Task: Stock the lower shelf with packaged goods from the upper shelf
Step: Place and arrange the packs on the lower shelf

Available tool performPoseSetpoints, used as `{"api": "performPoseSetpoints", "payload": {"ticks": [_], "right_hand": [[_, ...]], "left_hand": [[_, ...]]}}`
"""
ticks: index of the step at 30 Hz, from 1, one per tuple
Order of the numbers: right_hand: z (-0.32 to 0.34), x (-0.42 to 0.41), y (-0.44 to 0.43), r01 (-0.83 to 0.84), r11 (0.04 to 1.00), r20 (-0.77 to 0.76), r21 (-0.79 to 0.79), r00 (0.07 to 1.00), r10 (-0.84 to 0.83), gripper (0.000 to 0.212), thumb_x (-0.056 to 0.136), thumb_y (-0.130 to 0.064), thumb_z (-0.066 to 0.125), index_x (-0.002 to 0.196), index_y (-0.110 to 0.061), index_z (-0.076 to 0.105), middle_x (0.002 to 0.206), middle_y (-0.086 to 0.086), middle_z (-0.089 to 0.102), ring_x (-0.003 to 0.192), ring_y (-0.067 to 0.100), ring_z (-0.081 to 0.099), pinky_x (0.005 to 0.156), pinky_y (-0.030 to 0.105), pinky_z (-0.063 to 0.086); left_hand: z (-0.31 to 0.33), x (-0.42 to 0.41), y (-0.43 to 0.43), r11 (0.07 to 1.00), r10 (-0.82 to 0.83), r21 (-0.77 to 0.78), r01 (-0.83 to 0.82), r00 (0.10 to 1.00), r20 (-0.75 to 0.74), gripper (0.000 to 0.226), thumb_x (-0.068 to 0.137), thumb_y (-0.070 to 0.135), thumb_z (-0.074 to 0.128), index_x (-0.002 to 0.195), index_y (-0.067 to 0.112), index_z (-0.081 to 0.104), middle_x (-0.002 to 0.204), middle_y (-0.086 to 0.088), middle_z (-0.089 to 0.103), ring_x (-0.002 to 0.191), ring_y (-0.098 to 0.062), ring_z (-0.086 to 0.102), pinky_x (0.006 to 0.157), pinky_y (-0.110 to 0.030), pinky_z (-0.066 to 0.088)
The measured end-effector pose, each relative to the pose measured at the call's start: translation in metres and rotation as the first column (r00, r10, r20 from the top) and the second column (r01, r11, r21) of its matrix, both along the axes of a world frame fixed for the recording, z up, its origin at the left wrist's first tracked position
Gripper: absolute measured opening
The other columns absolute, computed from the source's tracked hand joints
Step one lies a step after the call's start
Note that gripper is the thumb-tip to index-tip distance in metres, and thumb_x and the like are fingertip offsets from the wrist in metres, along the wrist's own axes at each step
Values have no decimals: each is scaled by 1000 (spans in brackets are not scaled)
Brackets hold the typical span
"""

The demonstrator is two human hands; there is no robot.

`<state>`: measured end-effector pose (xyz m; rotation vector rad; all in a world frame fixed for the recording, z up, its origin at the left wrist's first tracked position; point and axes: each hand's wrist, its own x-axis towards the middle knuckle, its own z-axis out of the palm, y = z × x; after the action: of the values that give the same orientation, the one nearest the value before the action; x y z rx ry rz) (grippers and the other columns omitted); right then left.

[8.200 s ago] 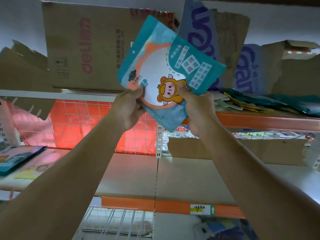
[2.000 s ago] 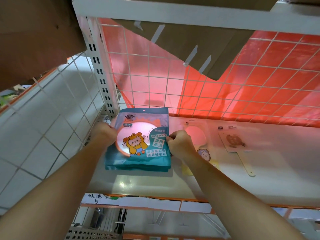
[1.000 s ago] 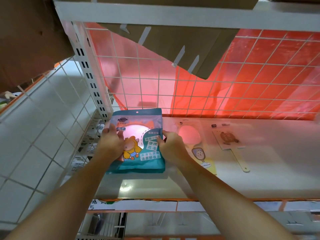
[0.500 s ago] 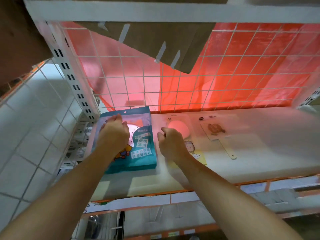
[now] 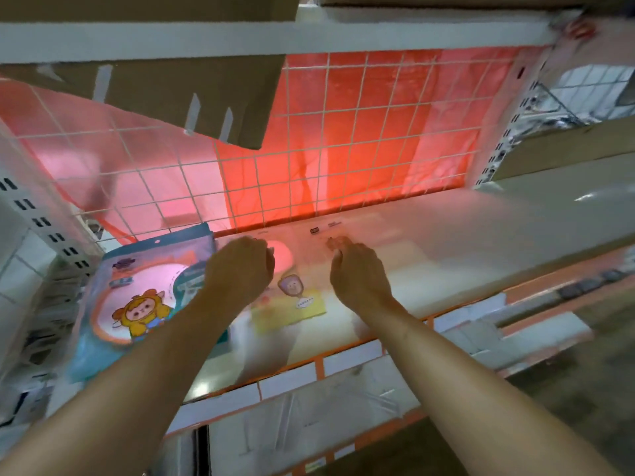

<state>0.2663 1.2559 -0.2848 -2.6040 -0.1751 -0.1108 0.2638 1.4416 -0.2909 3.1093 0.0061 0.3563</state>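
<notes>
A teal packet with a cartoon figure (image 5: 137,297) lies flat at the left end of the white lower shelf (image 5: 481,242), on top of a small stack, and neither hand touches it. My left hand (image 5: 240,269) hovers just right of it with fingers loosely curled, over a clear packet with a pink disc and yellow card (image 5: 299,304). My right hand (image 5: 357,273) reaches forward, fingertips near a second clear packet that it mostly hides. Both hands hold nothing. The picture is blurred by motion.
A white wire grid (image 5: 343,132) with red sheeting behind it closes the shelf's back. A cardboard flap (image 5: 171,91) hangs down from the upper shelf edge (image 5: 240,36). Orange price strips (image 5: 360,359) run along the shelf front. Tiled wall stands at the left.
Both hands have let go of the teal packet, now lying on the lower shelf, and have shifted right. The view has swung to the right.
</notes>
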Motion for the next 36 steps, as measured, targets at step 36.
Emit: {"api": "performPoseSetpoints", "payload": {"ticks": [36], "right_hand": [[62, 29, -419, 296, 896, 269, 332, 880, -390, 39, 96, -16, 49, 57, -15, 45, 51, -2, 46, 44, 12, 41, 45, 24, 33]], "left_hand": [[83, 98, -426, 906, -329, -266, 328, 943, 42, 37, 89, 35, 50, 58, 16, 45, 65, -2, 50, 67, -27, 50, 55, -28, 31]]}}
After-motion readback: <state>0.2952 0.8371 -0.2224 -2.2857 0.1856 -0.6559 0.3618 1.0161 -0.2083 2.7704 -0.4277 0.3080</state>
